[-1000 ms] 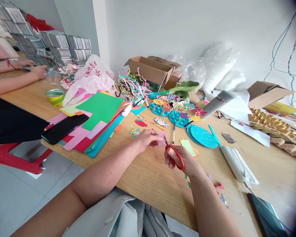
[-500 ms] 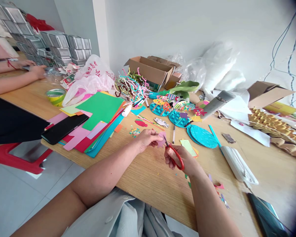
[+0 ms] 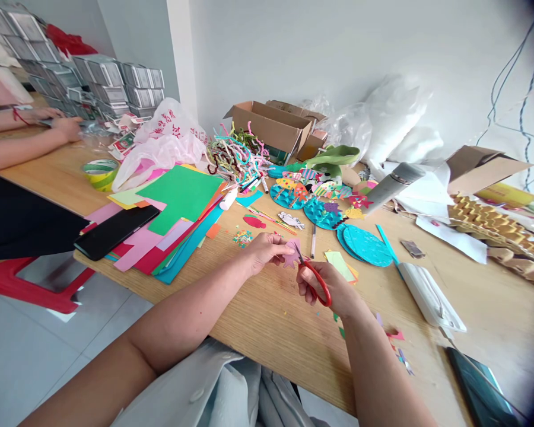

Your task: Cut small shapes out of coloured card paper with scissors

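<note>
Near the middle of the table, my left hand point(image 3: 267, 251) pinches a small pink paper cutout point(image 3: 290, 256) between its fingers. My right hand point(image 3: 323, 286) is closed round the red handles of a pair of scissors point(image 3: 319, 281), whose dark blades meet the right side of the pink paper. Beyond my hands lie a red paper fish point(image 3: 254, 221), a white paper fish with dark markings point(image 3: 291, 220) and a pen point(image 3: 313, 241). Small colored scraps point(image 3: 242, 238) form a little heap to the left, and light green paper point(image 3: 339, 265) lies behind my right hand.
Colored sheets point(image 3: 182, 193) and a black phone point(image 3: 115, 232) lie on the left. Blue paper discs point(image 3: 365, 245), a grey bottle point(image 3: 394, 184) and a white case point(image 3: 431, 295) stand or lie to the right. Another person's hands point(image 3: 66, 126) are at the far left.
The scissor blades and the pink paper have shifted very slightly against each other. Both of my hands stay in nearly the same place.
</note>
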Demonstrator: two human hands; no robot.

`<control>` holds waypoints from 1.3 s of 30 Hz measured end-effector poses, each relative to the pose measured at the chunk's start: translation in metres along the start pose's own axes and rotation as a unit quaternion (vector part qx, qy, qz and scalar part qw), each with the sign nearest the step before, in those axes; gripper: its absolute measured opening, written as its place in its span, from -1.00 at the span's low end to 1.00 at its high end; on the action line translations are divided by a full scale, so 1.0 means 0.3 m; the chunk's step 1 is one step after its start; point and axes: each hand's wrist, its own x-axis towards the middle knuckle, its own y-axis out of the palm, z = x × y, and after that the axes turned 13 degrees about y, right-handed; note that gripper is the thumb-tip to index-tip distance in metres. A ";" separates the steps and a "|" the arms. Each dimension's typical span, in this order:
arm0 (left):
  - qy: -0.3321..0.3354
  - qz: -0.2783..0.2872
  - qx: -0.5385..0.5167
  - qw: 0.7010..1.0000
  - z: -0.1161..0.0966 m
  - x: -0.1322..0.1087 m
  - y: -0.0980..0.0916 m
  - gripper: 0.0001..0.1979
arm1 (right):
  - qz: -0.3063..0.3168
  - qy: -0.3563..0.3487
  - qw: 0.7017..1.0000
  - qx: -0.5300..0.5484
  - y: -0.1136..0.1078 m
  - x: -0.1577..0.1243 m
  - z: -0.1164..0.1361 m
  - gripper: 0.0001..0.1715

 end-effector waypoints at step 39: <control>0.007 -0.006 0.005 1.000 -0.006 -0.002 0.001 -0.76 | -0.007 0.015 1.000 -0.005 -0.001 -0.008 0.008 -0.38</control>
